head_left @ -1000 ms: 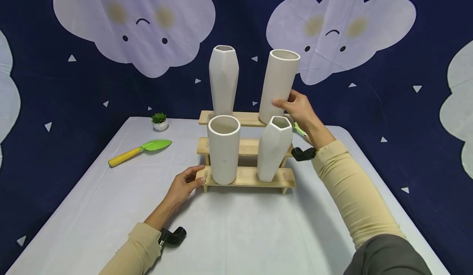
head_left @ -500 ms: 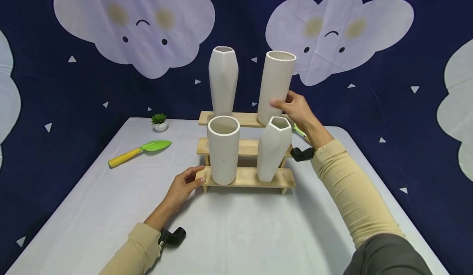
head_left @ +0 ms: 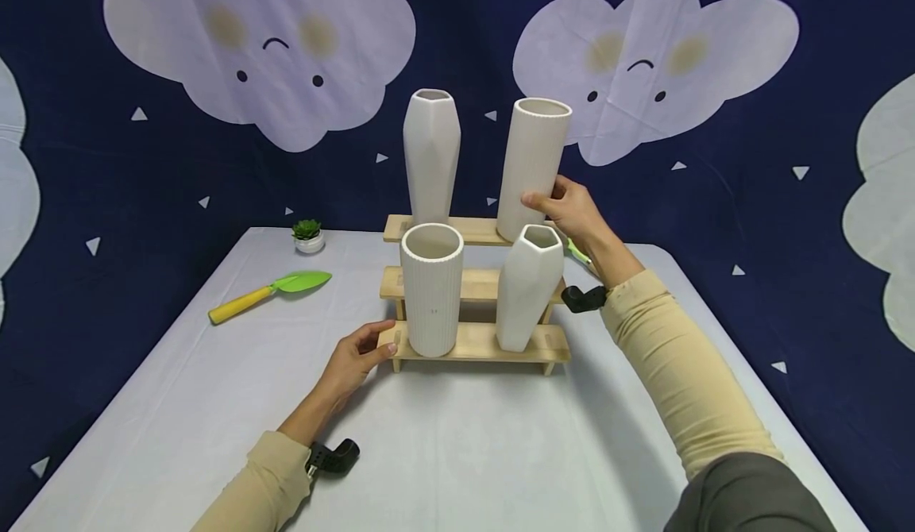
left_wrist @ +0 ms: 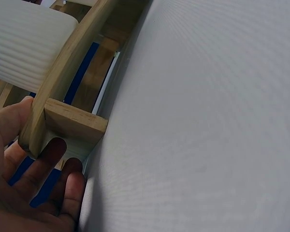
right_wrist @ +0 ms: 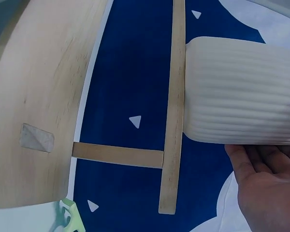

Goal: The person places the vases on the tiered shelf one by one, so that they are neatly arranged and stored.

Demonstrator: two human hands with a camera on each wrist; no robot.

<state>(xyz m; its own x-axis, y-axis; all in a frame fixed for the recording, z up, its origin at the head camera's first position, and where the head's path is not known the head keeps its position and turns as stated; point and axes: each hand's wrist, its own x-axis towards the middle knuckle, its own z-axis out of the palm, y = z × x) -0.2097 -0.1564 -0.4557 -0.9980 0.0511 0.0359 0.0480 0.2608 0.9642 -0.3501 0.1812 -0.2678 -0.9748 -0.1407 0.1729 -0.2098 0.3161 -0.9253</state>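
Note:
A three-tier wooden stand (head_left: 479,341) carries several white vases. My right hand (head_left: 575,210) holds the ribbed cylindrical vase (head_left: 534,159) at the right of the top tier, thumb in front, the other fingers partly hidden behind it. In the right wrist view the base of this ribbed vase (right_wrist: 241,92) sits against the top board. My left hand (head_left: 350,365) grips the left end of the lowest board, thumb above and fingers curled beneath, as the left wrist view shows at the board's end (left_wrist: 36,130). Nearest to that hand stands another ribbed vase (head_left: 433,294).
A faceted vase (head_left: 432,155) stands at the top left, another faceted vase (head_left: 529,290) at the bottom right. Left of the stand lie a green trowel with a yellow handle (head_left: 246,306) and a small potted succulent (head_left: 309,237). Another green tool (head_left: 579,252) is partly hidden behind the right hand.
The right hand and its ribbed vase have shifted slightly left along the top tier, and the vase leans a little less. The left hand has kept its place on the stand.

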